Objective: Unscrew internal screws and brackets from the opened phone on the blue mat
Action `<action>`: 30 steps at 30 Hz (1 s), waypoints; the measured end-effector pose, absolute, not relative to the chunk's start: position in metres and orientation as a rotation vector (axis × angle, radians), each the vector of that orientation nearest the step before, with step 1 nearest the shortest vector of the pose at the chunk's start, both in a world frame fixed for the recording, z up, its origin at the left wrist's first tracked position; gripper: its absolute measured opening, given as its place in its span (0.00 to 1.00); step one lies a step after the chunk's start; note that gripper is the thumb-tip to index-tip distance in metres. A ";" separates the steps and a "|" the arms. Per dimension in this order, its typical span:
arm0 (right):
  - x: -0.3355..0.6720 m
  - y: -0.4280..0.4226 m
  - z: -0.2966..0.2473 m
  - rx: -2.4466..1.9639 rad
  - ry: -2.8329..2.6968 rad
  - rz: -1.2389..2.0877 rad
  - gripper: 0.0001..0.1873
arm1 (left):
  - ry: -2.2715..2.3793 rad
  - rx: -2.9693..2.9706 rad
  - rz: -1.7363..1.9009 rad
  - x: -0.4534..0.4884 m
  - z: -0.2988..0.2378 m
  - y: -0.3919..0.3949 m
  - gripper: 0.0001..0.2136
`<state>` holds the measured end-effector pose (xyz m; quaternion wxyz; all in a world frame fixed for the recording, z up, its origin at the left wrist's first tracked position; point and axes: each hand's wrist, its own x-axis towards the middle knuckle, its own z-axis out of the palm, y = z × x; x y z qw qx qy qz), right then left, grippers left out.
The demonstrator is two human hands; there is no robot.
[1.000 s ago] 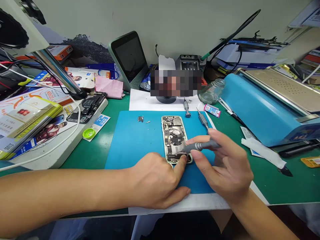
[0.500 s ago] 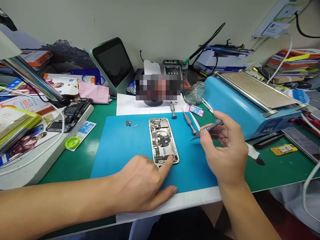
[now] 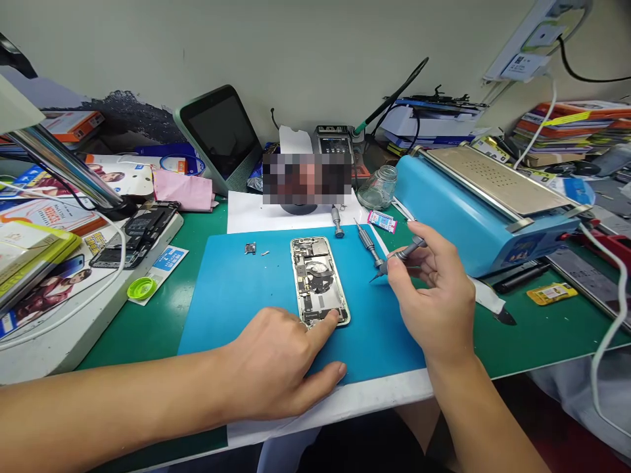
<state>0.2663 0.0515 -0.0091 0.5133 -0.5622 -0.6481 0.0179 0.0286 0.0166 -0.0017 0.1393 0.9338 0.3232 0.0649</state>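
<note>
An opened phone, its inner parts bare, lies on a blue mat. My left hand rests at its lower end, index fingertip touching the lower right corner and thumb apart; it grips nothing, and its other fingers are curled under. Right of the phone, my right hand holds a grey precision screwdriver between thumb and fingers, tip pointing down-left, raised clear of the phone. A second screwdriver lies just behind that tip. On the mat's upper left are a small dark component and a tiny metal piece.
Another short screwdriver is on white paper behind the mat, near a glass jar. At right stands a blue machine. A dismantled phone and a green cap are at left. A tablet-like screen leans behind.
The camera view has shifted slightly, so everything sits a little further left and lower. Both hands keep nearly the same pose, and the phone stays in place.
</note>
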 end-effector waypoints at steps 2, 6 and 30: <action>0.267 0.051 -0.009 -1.360 -1.547 0.045 0.27 | 0.937 2.700 0.208 0.029 -0.002 0.017 0.26; 0.266 0.050 -0.008 -1.389 -1.510 0.079 0.26 | 0.933 2.704 0.258 0.029 -0.005 0.018 0.25; 0.264 0.048 -0.007 -1.322 -1.509 0.218 0.28 | 0.958 2.744 0.383 0.027 -0.009 0.019 0.25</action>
